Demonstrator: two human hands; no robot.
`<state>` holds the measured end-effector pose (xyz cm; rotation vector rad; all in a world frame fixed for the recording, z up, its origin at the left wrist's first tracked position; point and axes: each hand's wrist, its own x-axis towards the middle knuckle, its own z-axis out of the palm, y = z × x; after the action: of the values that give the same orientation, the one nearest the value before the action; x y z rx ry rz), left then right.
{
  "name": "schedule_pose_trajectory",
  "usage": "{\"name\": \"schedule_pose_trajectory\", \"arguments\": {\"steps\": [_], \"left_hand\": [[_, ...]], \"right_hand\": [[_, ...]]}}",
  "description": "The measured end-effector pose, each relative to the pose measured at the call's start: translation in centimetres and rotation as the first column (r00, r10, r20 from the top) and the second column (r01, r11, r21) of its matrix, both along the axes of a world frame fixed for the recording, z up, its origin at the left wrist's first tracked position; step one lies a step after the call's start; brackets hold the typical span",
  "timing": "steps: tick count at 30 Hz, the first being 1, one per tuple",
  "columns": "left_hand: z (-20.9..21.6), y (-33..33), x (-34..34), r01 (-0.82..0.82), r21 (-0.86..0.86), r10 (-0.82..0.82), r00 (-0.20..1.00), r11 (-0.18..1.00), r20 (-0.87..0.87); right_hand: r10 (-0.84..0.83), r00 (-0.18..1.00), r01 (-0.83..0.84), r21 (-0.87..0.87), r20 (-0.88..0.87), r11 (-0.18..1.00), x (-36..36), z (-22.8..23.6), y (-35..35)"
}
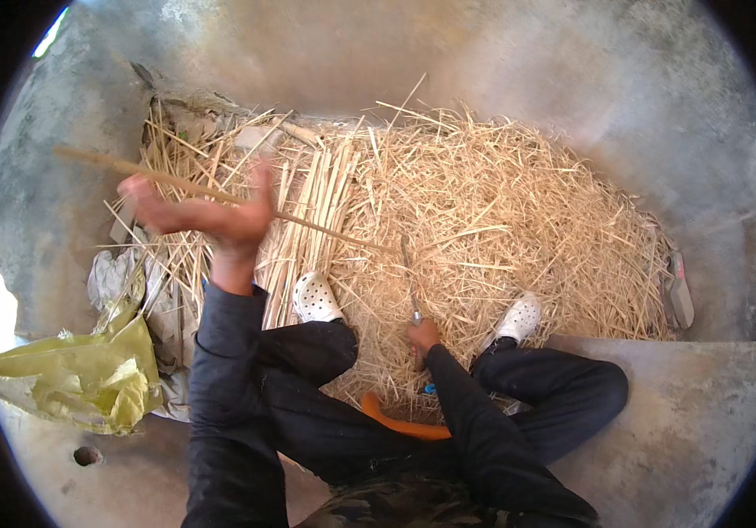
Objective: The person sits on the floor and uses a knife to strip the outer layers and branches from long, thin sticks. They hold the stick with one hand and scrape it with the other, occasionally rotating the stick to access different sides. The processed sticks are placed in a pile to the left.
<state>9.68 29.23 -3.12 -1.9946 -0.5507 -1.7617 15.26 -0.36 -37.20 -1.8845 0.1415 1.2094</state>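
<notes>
My left hand [211,216] is raised on the left, slightly blurred, its thumb up and its fingers stretched loosely. A long thin bamboo-like strip [325,231] runs through it, between thumb and fingers. The strip slants from upper left down to the tip of a knife. My right hand [424,336] is closed round the handle of that knife [413,286], low between my feet. Its narrow blade points away from me, over the shavings. Just how the strip meets the blade is too small to tell.
A wide heap of pale shavings [519,211] covers the floor ahead. Split strips [312,202] lie left of it. A yellow-green sack [79,374] is at left. White clogs [315,297] are on my feet. An orange curved edge [404,427] shows beneath me; a concrete wall [448,57] stands behind.
</notes>
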Motion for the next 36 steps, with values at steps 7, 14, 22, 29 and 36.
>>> {"name": "schedule_pose_trajectory", "arguments": {"steps": [7,14,22,29,36], "left_hand": [[-4.3,8.7,-4.2,0.834,-0.465,0.070,0.505,-0.299,0.861],[-7.7,0.9,2.7,0.778,-0.544,-0.021,0.568,-0.313,0.823],[1.8,-3.6,3.0,0.810,-0.449,-0.287,0.359,-0.377,0.888],[4.3,-5.3,3.4,0.782,-0.513,-0.424,0.355,-0.353,0.833],[-2.1,-6.4,7.1,0.821,-0.493,-0.441,0.343,-0.287,0.829]], "right_hand": [[-0.033,0.999,0.034,0.016,-0.031,0.999,-0.1,0.0,0.3],[-0.017,0.830,0.189,0.252,-0.558,0.949,2.6,-1.0,-1.1],[-0.034,0.999,0.044,0.263,-0.042,0.964,-3.0,9.3,-4.0],[-0.172,0.977,0.194,0.187,-0.126,0.963,-5.9,12.1,-8.0],[-0.002,0.640,-0.170,0.144,0.768,0.975,-5.1,18.8,-4.7]]}}
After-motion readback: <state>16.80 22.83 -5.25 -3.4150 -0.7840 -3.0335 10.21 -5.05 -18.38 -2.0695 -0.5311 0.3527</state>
